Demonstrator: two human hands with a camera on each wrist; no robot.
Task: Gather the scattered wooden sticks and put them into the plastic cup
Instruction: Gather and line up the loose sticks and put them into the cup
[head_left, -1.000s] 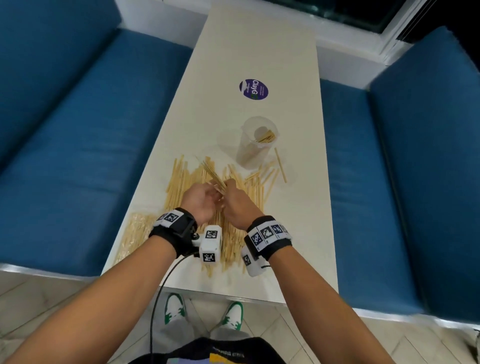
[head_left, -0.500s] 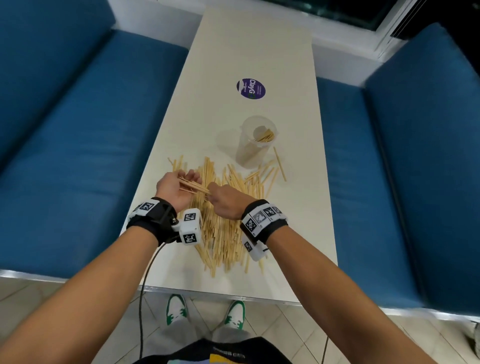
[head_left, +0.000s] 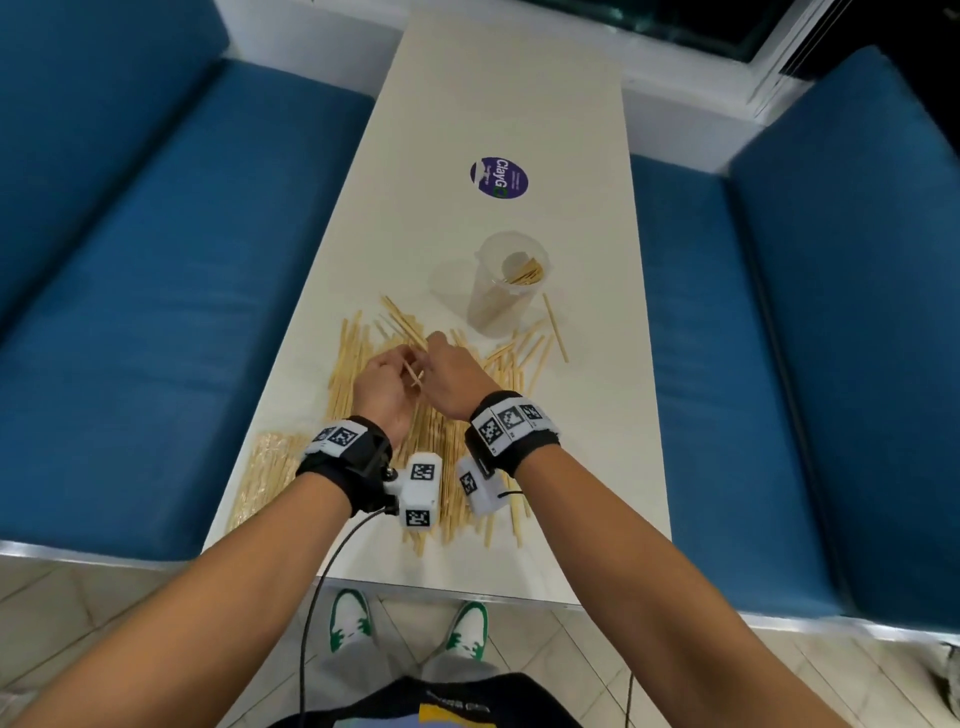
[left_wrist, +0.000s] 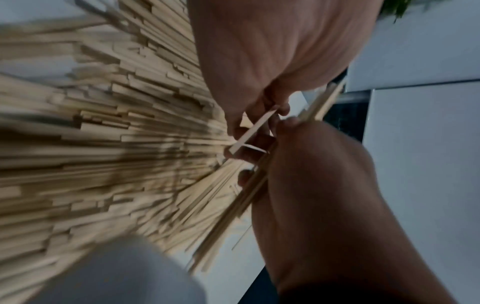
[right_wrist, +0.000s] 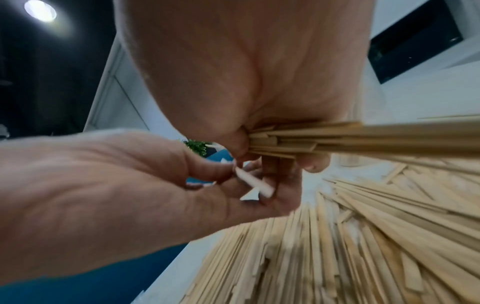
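Observation:
Many thin wooden sticks lie spread in a pile on the white table. A clear plastic cup stands upright behind the pile with a few sticks inside. My right hand grips a bundle of sticks that points up and left over the pile. Close beside it, my left hand pinches a single stick between thumb and fingers. Both hands hover just above the middle of the pile.
A purple round sticker lies beyond the cup. A clear packet of sticks rests at the table's near left corner. One stick lies alone right of the cup. Blue benches flank the narrow table.
My left hand went out to the left part of the pile and has come back beside the right hand, now with one stick. The right hand keeps its bundle.

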